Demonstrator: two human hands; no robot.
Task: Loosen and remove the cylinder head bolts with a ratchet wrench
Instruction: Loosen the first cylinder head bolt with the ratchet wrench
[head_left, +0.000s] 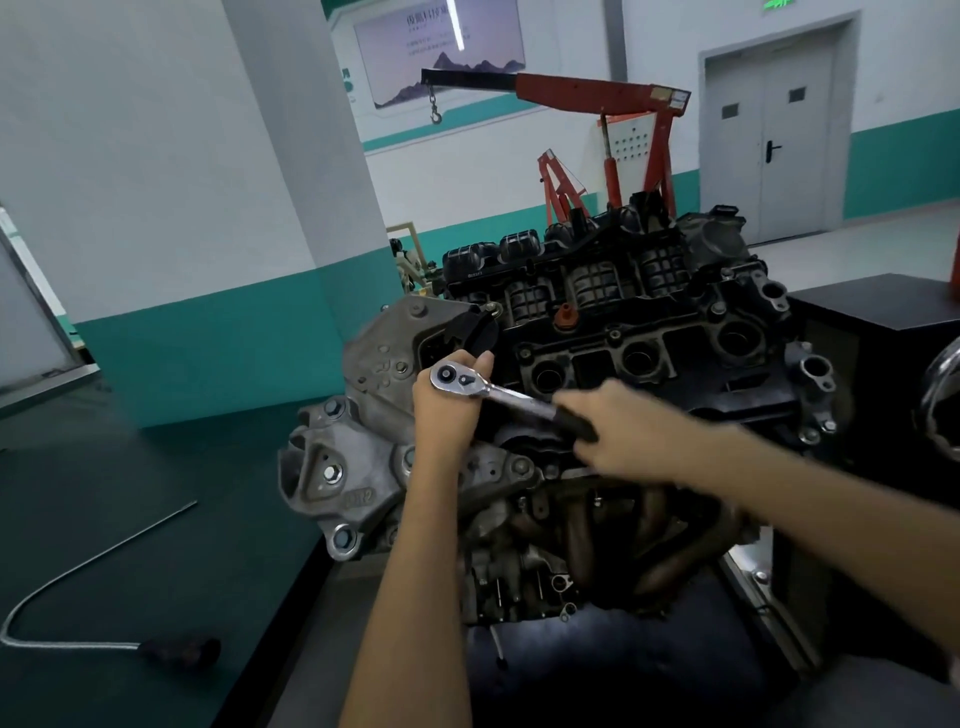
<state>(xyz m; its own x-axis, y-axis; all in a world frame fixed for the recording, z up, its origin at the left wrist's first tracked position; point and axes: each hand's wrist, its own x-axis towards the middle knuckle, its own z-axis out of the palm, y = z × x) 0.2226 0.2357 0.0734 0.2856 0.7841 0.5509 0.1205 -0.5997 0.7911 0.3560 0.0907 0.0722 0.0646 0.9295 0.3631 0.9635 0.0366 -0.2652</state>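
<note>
A dark engine stands in front of me with its black cylinder head on top. A chrome ratchet wrench lies over the near left end of the head, its round head at the left. My left hand grips the wrench just under its head, thumb and fingers curled round it. My right hand, blurred by motion, holds the black handle end of the wrench. The bolt under the ratchet head is hidden by my left hand.
The engine's grey timing cover and mount bracket face left. A bent metal rod with a dark handle lies on the dark bench at the left. A red engine hoist stands behind. A black cabinet is at the right.
</note>
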